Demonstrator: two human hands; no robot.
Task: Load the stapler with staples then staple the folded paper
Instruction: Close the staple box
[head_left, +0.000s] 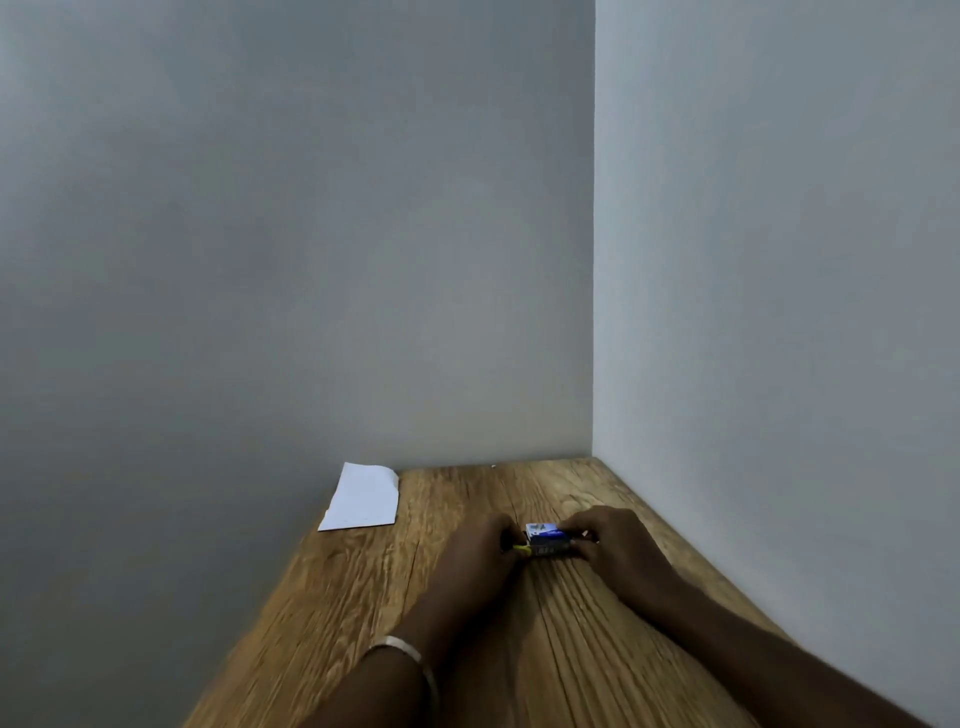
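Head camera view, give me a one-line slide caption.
Both hands, left and right, hold a small blue box on the wooden table; folded paper lies apart.

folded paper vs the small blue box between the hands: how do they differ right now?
The folded paper is white, flat and untouched at the table's far left edge; the blue box is smaller and sits between the left hand and right hand, which close in on it. Both rest on the wooden table.

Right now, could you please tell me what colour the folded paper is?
White; the folded paper shows plainly in the head view, lying at the far left edge of the wooden table.
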